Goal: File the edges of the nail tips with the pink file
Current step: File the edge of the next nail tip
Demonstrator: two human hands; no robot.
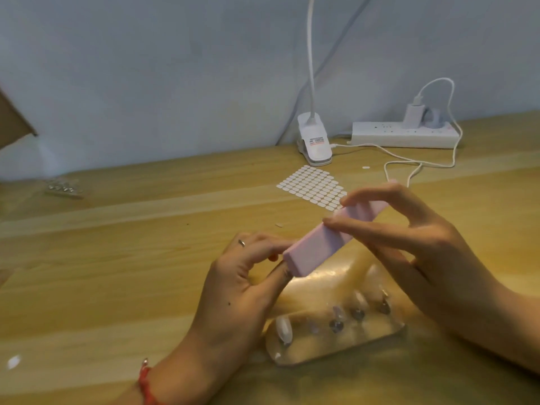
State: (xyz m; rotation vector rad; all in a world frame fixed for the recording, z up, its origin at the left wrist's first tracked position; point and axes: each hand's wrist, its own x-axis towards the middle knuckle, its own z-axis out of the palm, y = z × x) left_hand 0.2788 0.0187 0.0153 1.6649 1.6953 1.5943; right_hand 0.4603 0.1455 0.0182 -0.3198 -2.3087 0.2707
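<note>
Both hands hold the pink file (315,244) up over the table (117,287). The left hand (242,276) pinches the near end between its thumb and curled fingers. The right hand (415,238) pinches the far end with its thumb and fingertips, and its other fingers are spread out loosely. Just under the grip lies a fake hand (336,287). Its nail tips (284,328) are below the grip, closer to the person and apart from the file. Past the grip lies a sheet of white stickers (312,185).
</note>
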